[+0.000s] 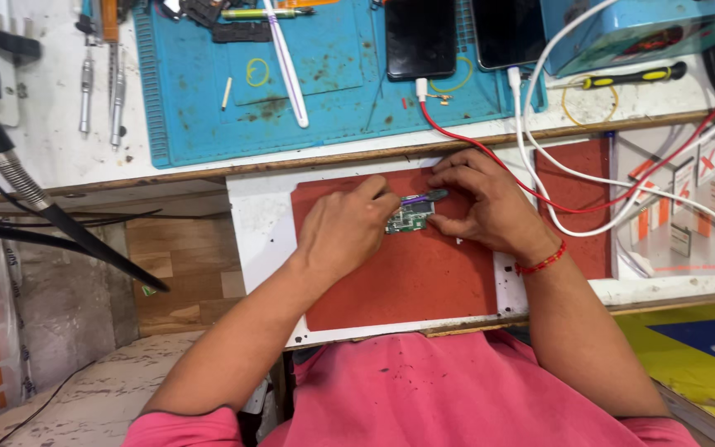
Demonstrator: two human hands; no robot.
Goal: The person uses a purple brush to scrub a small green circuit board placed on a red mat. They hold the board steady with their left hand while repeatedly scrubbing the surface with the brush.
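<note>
While both hands (424, 217) meet: one circuit board (408, 219), two phones (420, 37).

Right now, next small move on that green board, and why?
Probably keep the right hand pinning the small green circuit board on the red mat while the left hand works the purple-handled tool, since both hands already meet at the board.

Both forearms come in from the bottom and meet in the middle. Left hand (345, 228) is curled knuckles-up, fingertips pinched together. Right hand (486, 207) arches over with bent fingers, red thread band on the wrist.
</note>
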